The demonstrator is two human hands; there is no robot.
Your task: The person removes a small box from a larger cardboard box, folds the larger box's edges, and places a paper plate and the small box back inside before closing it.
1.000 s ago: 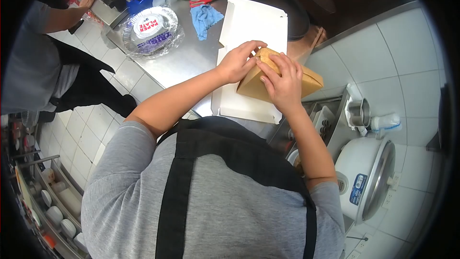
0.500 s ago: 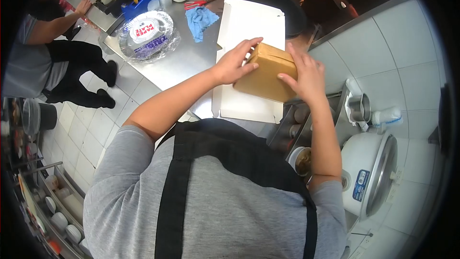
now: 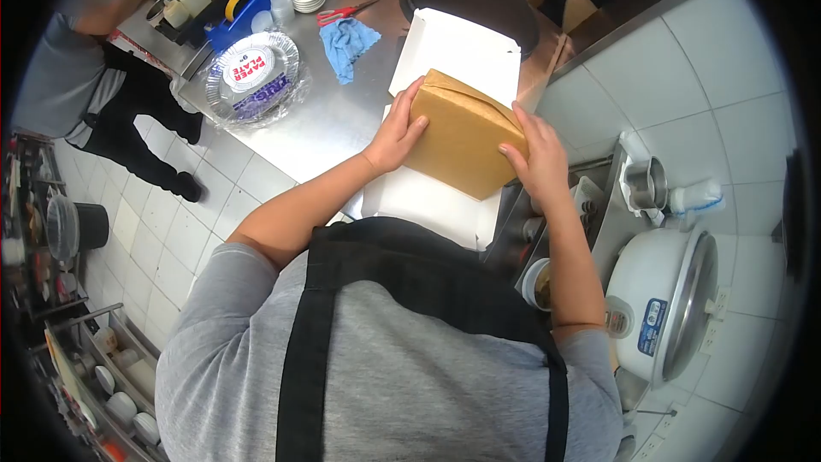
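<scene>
At one o'clock in view, a plain tan package (image 3: pixel 462 139) and white carton (image 3: pixel 466 47); at eleven, blue cloth (image 3: pixel 349 47) and red-handled scissors (image 3: pixel 340 14); at ten, red-and-purple-printed paper plates (image 3: pixel 252 77); at four, white rice cooker (image 3: pixel 648 282), blue label (image 3: pixel 652 327).

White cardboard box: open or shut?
Open: the white cardboard box lies spread, with panels showing above and below the brown rectangular packet.
</scene>
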